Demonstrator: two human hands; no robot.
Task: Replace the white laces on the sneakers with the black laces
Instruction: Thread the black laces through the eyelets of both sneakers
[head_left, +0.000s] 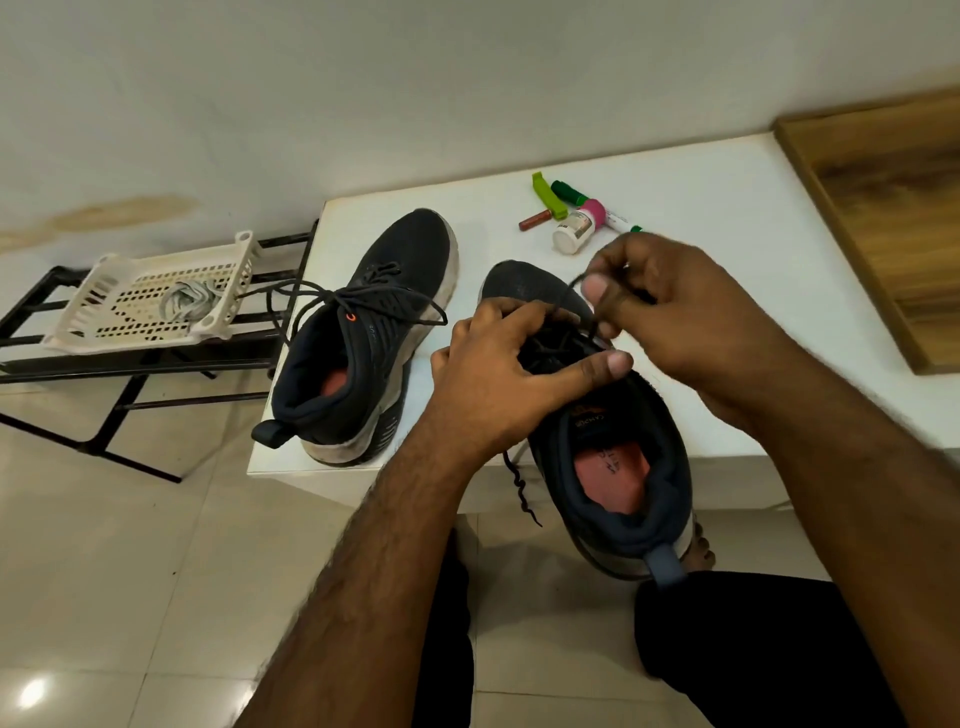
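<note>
Two dark sneakers sit on a white table (675, 171). The left sneaker (363, 332) lies flat with black laces (363, 301) threaded and loose ends spread out. The right sneaker (613, 467) overhangs the table's front edge toward me. My left hand (509, 374) grips its tongue and eyelet area, thumb stretched across. My right hand (670, 301) pinches a black lace (576, 291) just above the eyelets. Another black lace end (519, 488) dangles below the shoe. The white laces (189, 301) lie bundled in a white basket (104, 317).
The basket rests on a black metal rack (130, 384) left of the table. At the table's back lie a green clip (548, 195), a small white bottle (574, 231), markers and a small brown tube. A wooden board (893, 208) stands at the right. Tiled floor below.
</note>
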